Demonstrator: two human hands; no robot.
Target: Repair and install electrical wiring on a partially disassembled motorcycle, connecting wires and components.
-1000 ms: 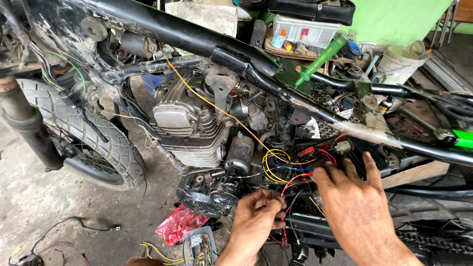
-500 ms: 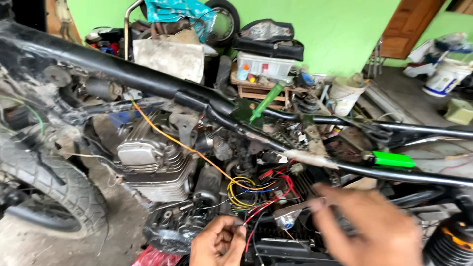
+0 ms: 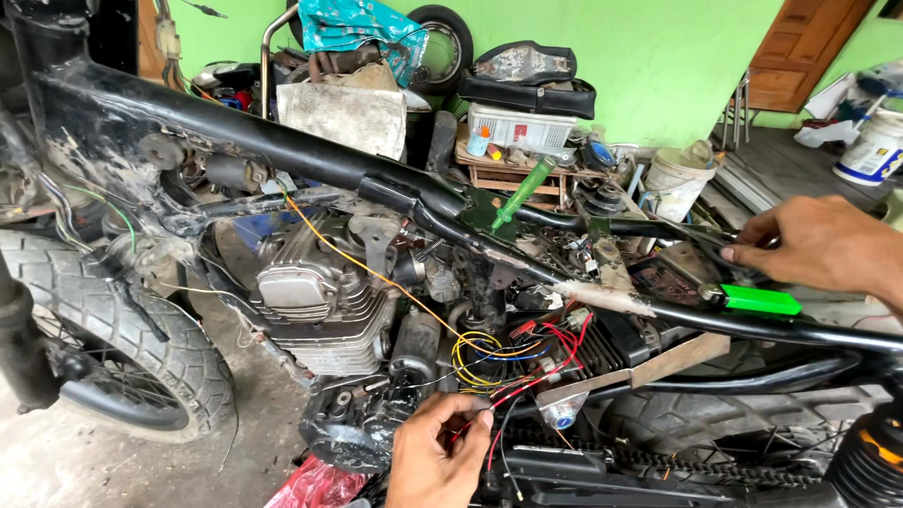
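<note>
**Hands on a stripped motorcycle's wiring**

The left hand (image 3: 437, 456) is low in the view, fingers pinched around a bundle of red wires (image 3: 527, 381) (they run up toward the coiled yellow wires (image 3: 475, 362) beside the engine (image 3: 315, 301)). The right hand (image 3: 818, 246) is up at the right, fingertips touching the black frame tube (image 3: 282, 141) area just above a green-handled tool (image 3: 757, 299) lying on the frame; whether it grips anything I cannot tell. The front tyre (image 3: 103, 320) stands at left.
</note>
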